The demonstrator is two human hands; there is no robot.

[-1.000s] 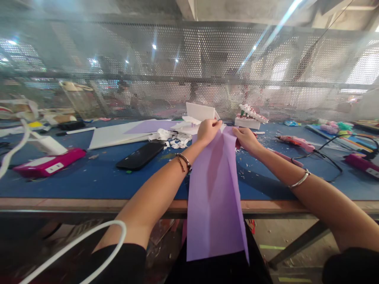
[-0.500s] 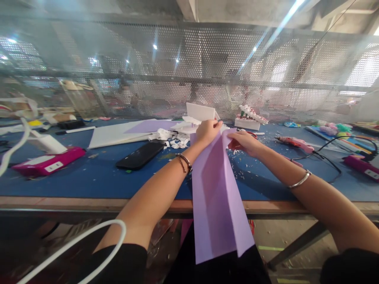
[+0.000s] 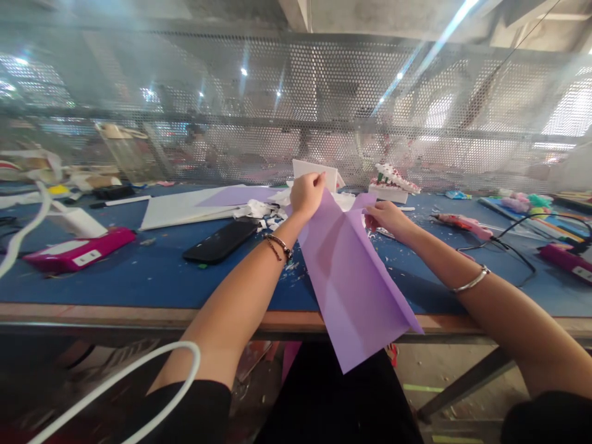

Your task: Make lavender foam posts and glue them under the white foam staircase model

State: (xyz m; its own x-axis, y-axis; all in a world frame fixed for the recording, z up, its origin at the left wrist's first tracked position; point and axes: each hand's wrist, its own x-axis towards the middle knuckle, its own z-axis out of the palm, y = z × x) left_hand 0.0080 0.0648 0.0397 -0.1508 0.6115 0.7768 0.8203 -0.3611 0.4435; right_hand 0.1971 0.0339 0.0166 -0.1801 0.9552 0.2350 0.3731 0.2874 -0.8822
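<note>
Purple paper (image 3: pixel 354 290) hangs over the front edge of the bench (image 3: pixel 161 277). The left hand (image 3: pixel 308 194) pinches the paper's top; the right hand (image 3: pixel 391 219) pinches its right side. A black phone (image 3: pixel 222 240) lies nearby.

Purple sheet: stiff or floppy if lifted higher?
The purple sheet is likely bendy: it buckles between the left hand and right hand. Probably light: its edges look thin. Its near end may flap, jutting past the table edge.
</note>
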